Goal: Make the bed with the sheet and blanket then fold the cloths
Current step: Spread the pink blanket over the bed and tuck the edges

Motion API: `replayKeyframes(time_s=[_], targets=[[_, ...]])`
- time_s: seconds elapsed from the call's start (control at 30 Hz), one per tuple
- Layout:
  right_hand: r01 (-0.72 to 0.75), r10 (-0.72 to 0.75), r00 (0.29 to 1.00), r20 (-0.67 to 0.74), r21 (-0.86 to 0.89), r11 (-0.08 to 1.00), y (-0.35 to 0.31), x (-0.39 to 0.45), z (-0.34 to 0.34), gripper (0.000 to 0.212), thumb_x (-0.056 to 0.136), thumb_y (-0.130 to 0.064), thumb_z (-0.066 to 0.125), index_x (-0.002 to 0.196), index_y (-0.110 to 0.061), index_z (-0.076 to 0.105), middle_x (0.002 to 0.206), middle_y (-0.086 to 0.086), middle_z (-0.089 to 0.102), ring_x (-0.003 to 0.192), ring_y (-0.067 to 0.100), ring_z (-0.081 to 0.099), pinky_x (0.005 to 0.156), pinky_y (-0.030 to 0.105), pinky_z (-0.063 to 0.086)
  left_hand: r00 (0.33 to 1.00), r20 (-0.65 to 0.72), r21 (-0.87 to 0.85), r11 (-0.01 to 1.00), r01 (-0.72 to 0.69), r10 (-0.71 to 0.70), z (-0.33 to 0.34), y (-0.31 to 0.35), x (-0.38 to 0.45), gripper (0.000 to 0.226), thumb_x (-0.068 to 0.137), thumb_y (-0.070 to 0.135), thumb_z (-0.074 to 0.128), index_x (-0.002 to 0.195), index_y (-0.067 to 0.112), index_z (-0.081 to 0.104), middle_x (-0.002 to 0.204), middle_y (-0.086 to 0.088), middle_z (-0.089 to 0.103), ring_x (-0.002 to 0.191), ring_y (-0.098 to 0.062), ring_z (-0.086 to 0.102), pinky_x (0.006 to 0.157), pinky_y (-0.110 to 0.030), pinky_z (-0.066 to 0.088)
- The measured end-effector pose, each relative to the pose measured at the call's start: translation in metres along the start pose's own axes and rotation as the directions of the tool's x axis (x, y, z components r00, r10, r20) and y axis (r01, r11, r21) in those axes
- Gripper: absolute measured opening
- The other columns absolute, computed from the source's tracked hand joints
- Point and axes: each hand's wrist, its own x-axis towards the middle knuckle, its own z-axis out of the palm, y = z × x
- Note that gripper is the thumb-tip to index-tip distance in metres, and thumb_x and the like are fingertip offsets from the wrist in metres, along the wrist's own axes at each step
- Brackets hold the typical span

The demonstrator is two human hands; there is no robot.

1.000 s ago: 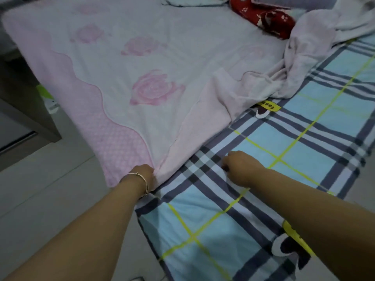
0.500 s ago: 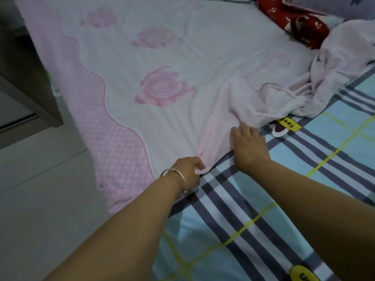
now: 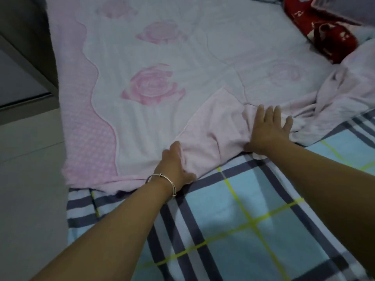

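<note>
right hand [image 3: 267,130] fingers spread flat, pressing folded-back pink underside of rose blanket [image 3: 162,63] | left hand [image 3: 174,167], bangle [image 3: 162,182] at wrist, pinches blanket's near edge | blanket covers far bed, bunched rightward | plaid sheet [image 3: 233,220] bare nearer than blanket | red pillow [image 3: 324,35] beyond.

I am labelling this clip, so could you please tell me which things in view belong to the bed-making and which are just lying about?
In the job:
pink rose blanket
plaid sheet
left hand, gripping the blanket's edge
right hand, flat on the blanket

Lying about:
red patterned cloth
bracelet
</note>
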Motion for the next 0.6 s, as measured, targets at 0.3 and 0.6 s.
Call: replayKeyframes(time_s=[0.3, 0.6], targets=[[0.575, -0.587, 0.798, 0.136, 0.116, 0.81, 0.01, -0.013, -0.007, 0.042, 0.084, -0.012, 0.059, 0.053, -0.02, 0.033, 0.072, 0.006, 0.05, 0.085, 0.025, 0.052, 0.067, 0.023, 0.029, 0.816, 0.51, 0.117, 0.962, 0.249, -0.273, -0.02, -0.004, -0.053, 0.03, 0.075, -0.011, 0.062, 0.065, 0.017, 0.066, 0.03, 0.015, 0.05, 0.025, 0.004, 0.041, 0.033, -0.006, 0.033], [0.663, -0.702, 0.464, 0.541, 0.314, 0.68, -0.016, -0.115, 0.015, 0.037, 0.084, -0.014, 0.062, 0.056, -0.017, 0.038, 0.059, -0.005, 0.036, 0.062, 0.011, 0.039, 0.059, 0.027, 0.031, 0.471, 0.62, 0.75, 0.65, -0.121, -0.628, -0.001, -0.063, -0.134, 0.031, 0.09, 0.011, 0.056, 0.117, -0.004, 0.059, 0.087, -0.011, 0.066, 0.059, -0.004, 0.052, 0.056, -0.01, 0.04]])
